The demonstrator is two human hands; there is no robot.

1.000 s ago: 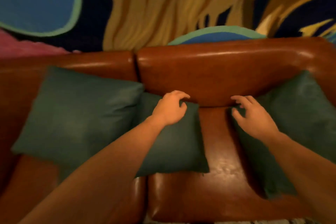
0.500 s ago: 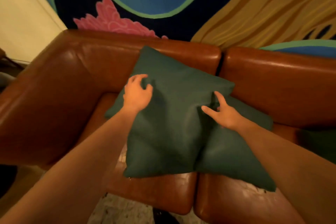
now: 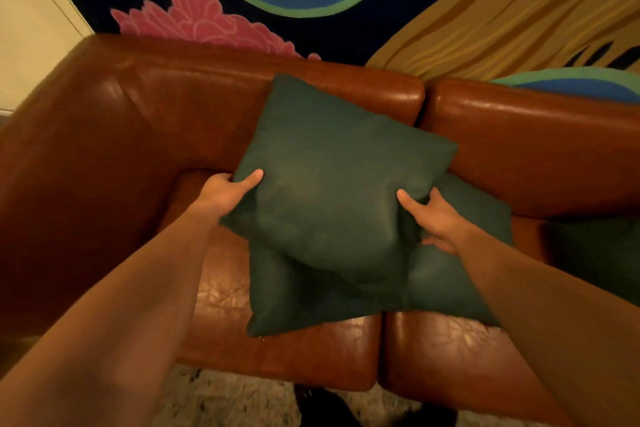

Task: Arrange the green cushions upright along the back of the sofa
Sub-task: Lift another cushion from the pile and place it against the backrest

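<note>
You held the top cushion (image 3: 332,191) between both hands, one on each side edge. Your left hand (image 3: 221,192) gripped the edge at nine o'clock, thumb laid across the front face and the other fingers hidden behind the fabric, so they were clamped on the cushion. Your right hand (image 3: 438,218) gripped the edge at three o'clock in the same manner, thumb forward, remaining fingers tucked behind or under. This two-sided hold appeared chosen to keep the cushion square and under control while it was turned and set.

The cushion stood tilted, its upper corner at twelve o'clock touching the backrest (image 3: 346,87) of the sofa (image 3: 104,149), its lower part overlapping a second cushion (image 3: 450,274). That second cushion lay flat on the seat, spreading out toward five o'clock across the seam between the two seat pads. A third cushion (image 3: 602,253) sat at three o'clock, near the frame edge, only partly in view; whether it stood upright could not be determined.

Judgement: the step in hand was the placing of the first cushion against the backrest, at the left end of the sofa near the armrest. It was not yet upright, being rotated corner-up. The flat cushion beneath it remained to be done, and it was likely to obstruct a clean seating unless the held cushion was shifted toward ten o'clock.
</note>
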